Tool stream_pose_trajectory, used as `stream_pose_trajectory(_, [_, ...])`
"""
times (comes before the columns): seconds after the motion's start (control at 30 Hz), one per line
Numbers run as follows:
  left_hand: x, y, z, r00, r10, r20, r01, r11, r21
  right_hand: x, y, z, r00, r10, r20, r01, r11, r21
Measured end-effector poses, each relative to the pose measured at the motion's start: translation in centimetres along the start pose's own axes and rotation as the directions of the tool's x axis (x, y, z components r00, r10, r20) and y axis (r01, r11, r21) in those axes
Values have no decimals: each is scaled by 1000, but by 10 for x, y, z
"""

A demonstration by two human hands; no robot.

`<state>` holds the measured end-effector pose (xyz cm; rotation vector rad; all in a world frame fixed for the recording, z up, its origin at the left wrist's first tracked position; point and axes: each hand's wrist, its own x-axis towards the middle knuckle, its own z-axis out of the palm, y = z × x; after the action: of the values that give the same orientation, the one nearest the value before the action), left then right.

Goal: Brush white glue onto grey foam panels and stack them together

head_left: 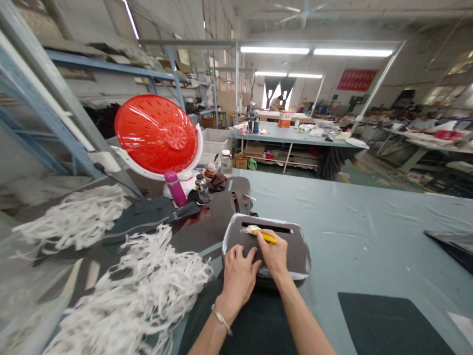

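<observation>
A dark grey panel [295, 246] with rounded corners lies in front of me, white paste smeared along its edges. Near its far side runs a long narrow slot [273, 227]. My right hand [274, 250] is closed around the yellow handle of a small brush [266, 237]. The brush's white-coated bristles rest at the slot's left end. My left hand [240, 273] lies on the panel's near left part with its fingers spread, pressing on the surface. A bracelet [221, 319] circles the left wrist.
Piles of white strips [148, 296] cover the left side. Behind them stand a purple bottle [175, 188], a glass jar [202, 189] and a red basket [158, 135] on its side. A dark sheet [391, 323] lies at right on the blue-grey table [354, 222].
</observation>
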<state>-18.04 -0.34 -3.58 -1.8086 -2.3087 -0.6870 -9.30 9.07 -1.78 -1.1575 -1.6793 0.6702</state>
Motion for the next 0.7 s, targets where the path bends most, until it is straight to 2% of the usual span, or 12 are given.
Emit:
stream_pose_trajectory(0.07, [-1,0,1,1000,-14,-10,13,999,-30,2,24,-37,988,54,-145,-74,988,-138])
stream_pose_trajectory(0.13, [-1,1,2,1000,-22,-11,21,999,-45,6,39,-69,948,69,-311,-161,947,-278])
stream_pose_trajectory(0.2, [-1,2,4,1000,-16,-11,15,999,-41,12,38,-77,923,34,-384,-165,934,-316])
stream_pose_trajectory(0.27, [-1,3,4,1000,-6,-18,6,1000,-22,17,22,-54,950,-24,-310,-50,973,-227])
stream_pose_trajectory(0.33, [-1,3,5,1000,-5,-23,5,1000,3,21,2,-14,984,-93,-154,83,994,-72])
stream_pose_trajectory(0.4, [-1,3,5,1000,-10,-19,11,1000,20,25,-13,23,991,-131,-41,131,991,5])
stream_pose_trajectory(0.47, [-1,3,6,1000,-16,-13,16,1000,26,29,-13,39,992,-125,0,125,992,-24])
stream_pose_trajectory(0.5, [-1,3,6,1000,-18,-15,19,999,26,31,-7,37,994,-108,-4,108,992,-65])
stream_pose_trajectory(0.57, [-1,3,7,999,-25,-25,26,999,29,34,12,16,996,-70,-47,60,983,-176])
stream_pose_trajectory(0.7, [0,4,6,999,-22,-40,24,999,33,38,53,-60,976,-24,-215,-73,899,-432])
